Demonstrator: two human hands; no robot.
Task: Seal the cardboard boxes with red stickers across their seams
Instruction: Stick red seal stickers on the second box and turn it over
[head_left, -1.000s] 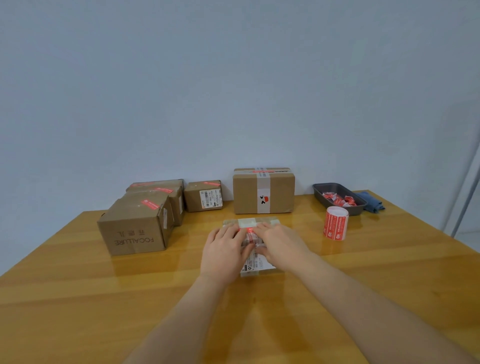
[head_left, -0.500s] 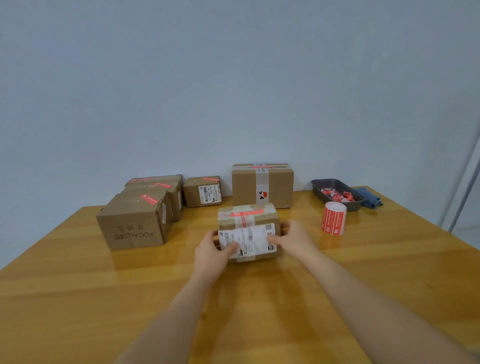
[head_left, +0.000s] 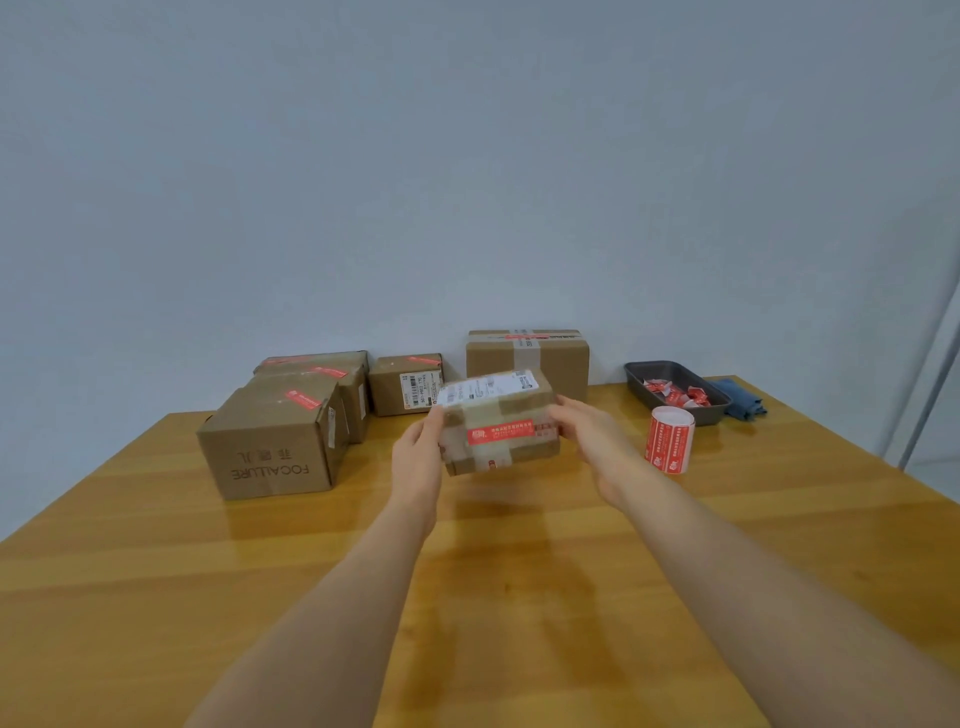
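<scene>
Small cardboard box (head_left: 497, 422) is held above the wooden table (head_left: 156, 597), tilted, a red sticker (head_left: 500, 432) across its near face. Left hand (head_left: 417, 457) grasps its left end; right hand (head_left: 592, 441) grasps its right end. Sticker roll (head_left: 670, 439) stands right; stickered boxes (head_left: 291, 415) sit far left, dark tray (head_left: 675, 391) far right.

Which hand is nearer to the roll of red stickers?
The right hand. It holds the right end of the lifted box, just left of the sticker roll. The left hand holds the box's far end, with the box between.
</scene>
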